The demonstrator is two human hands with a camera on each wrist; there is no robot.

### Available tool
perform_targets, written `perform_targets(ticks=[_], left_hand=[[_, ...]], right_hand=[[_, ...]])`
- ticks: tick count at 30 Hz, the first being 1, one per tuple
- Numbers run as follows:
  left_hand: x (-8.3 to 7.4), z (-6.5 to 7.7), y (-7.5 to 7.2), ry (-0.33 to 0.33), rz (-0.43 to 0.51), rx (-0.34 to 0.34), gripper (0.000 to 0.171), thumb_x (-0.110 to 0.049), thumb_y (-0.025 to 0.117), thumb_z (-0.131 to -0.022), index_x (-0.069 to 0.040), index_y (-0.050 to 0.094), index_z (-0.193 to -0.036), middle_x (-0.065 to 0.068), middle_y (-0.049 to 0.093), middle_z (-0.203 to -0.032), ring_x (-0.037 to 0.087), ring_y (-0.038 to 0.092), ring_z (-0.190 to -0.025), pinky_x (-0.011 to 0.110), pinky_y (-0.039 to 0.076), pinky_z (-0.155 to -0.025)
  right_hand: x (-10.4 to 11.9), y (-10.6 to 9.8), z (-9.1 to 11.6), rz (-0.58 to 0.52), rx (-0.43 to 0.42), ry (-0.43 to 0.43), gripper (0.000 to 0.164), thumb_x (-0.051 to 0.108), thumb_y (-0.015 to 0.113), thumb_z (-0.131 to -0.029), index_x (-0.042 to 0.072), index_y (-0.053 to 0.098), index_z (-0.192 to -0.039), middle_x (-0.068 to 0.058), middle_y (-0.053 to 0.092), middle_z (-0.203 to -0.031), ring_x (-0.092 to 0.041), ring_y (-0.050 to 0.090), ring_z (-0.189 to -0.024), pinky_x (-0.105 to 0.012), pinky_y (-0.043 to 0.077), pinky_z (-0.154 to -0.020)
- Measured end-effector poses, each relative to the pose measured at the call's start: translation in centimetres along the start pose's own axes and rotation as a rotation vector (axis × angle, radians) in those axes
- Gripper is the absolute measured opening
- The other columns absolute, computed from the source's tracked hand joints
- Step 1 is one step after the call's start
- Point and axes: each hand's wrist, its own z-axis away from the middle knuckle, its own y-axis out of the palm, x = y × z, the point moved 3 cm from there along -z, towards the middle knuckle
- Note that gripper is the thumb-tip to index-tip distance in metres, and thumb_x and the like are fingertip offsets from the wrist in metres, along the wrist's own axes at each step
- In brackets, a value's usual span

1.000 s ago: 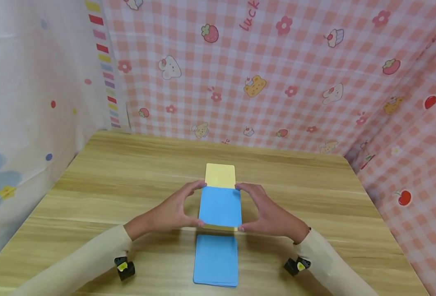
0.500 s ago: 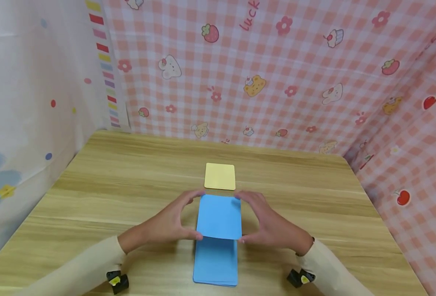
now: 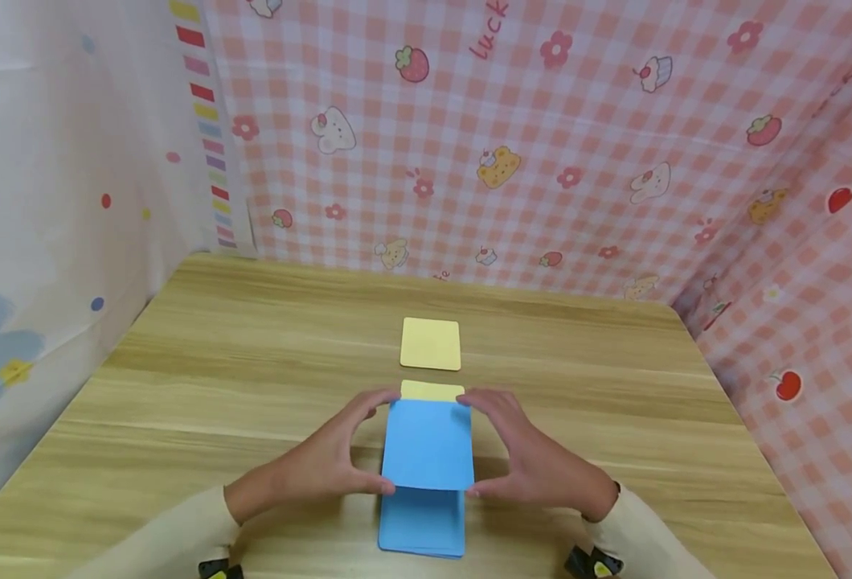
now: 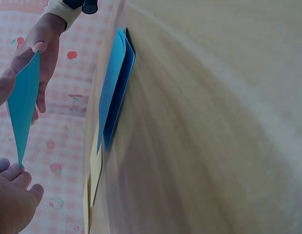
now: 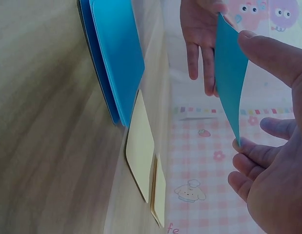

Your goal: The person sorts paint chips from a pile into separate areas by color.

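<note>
Both hands hold one blue square card (image 3: 428, 444) flat above the table. My left hand (image 3: 332, 452) pinches its left corners, thumb at the near one and a finger at the far one. The right hand (image 3: 538, 454) pinches the right corners the same way. In the right wrist view the held card (image 5: 231, 73) bends slightly and hangs apart from everything below. Under it lies a small stack of blue cards (image 3: 422, 524), slightly uneven and partly hidden. Behind the stack, a yellow card (image 3: 432, 391) shows only its far strip in the head view.
A second yellow piece (image 3: 430, 344), seemingly more than one card thick in the right wrist view, lies farther back in line. The wooden table (image 3: 578, 362) ends at a pink checked cloth (image 3: 527, 104) behind. A white cloth (image 3: 71, 145) hangs at the left.
Both hands have drawn the held blue card toward the body, from over the near yellow card to over the blue stack. The near yellow card's far edge now shows.
</note>
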Motion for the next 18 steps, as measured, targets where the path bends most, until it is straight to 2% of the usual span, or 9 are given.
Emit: perform_targets(ticks=[3, 7, 12, 18], left_hand=[[-0.2, 0.3, 0.2, -0.010, -0.003, 0.005, 0.104, -0.034, 0.092, -0.074, -0.020, 0.031, -0.156, 0.006, 0.034, -0.159, 0.031, 0.034, -0.144, 0.059, 0.031, -0.115], [-0.3, 0.7, 0.4, -0.003, -0.020, 0.005, 0.105, -0.036, 0.093, -0.072, -0.020, 0.031, -0.156, 0.005, 0.036, -0.158, 0.029, 0.034, -0.145, 0.060, 0.032, -0.114], [-0.4, 1.2, 0.6, 0.006, -0.031, 0.008, 0.106, -0.035, 0.093, -0.073, -0.021, 0.030, -0.156, 0.006, 0.037, -0.157, 0.029, 0.035, -0.144, 0.061, 0.034, -0.112], [-0.5, 1.8, 1.1, -0.003, -0.020, 0.020, 0.104, -0.041, 0.091, -0.074, -0.025, 0.029, -0.156, 0.005, 0.037, -0.157, 0.029, 0.036, -0.144, 0.060, 0.033, -0.113]], right_hand=[[0.1, 0.2, 0.3, 0.004, -0.004, -0.019, 0.103, 0.029, 0.092, -0.074, 0.016, 0.030, -0.155, -0.005, 0.033, -0.155, -0.026, 0.030, -0.140, -0.054, 0.044, -0.106], [0.2, 0.5, 0.7, 0.014, -0.009, -0.033, 0.104, 0.029, 0.093, -0.073, 0.014, 0.031, -0.155, -0.005, 0.034, -0.154, -0.026, 0.031, -0.140, -0.053, 0.045, -0.105], [0.3, 0.9, 1.1, 0.007, -0.007, -0.033, 0.104, 0.029, 0.092, -0.075, 0.021, 0.028, -0.156, -0.002, 0.034, -0.153, -0.024, 0.031, -0.138, -0.052, 0.046, -0.105], [0.6, 1.2, 1.7, 0.013, -0.009, -0.058, 0.103, 0.031, 0.091, -0.076, 0.020, 0.028, -0.156, -0.001, 0.035, -0.153, -0.023, 0.031, -0.138, -0.049, 0.045, -0.107]])
